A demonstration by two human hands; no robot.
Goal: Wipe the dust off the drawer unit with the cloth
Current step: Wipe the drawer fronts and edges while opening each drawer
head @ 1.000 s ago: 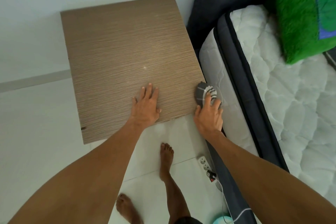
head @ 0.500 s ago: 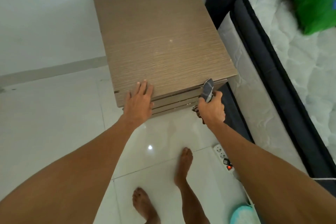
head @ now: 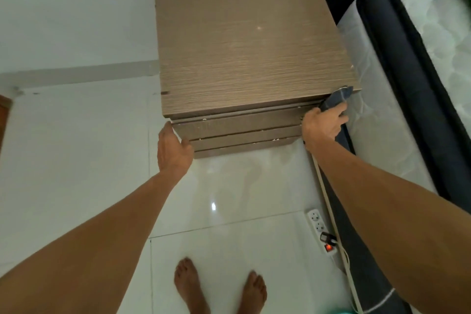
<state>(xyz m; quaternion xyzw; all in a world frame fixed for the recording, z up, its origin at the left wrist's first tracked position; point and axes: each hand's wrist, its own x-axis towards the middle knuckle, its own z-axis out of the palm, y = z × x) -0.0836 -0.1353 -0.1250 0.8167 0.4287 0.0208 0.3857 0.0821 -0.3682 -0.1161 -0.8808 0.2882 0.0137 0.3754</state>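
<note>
Left hand (head: 173,149) is off the top of the drawer unit (head: 244,46) vs 1 s ago; now open-palmed, fingers released, against the front left corner by the drawers; right hand (head: 322,126) has dropped too, clenched on the cloth (head: 337,99) at the top's front right corner, next to the mattress (head: 369,99); prob. top done, wiping shifts to front/edges.
</note>
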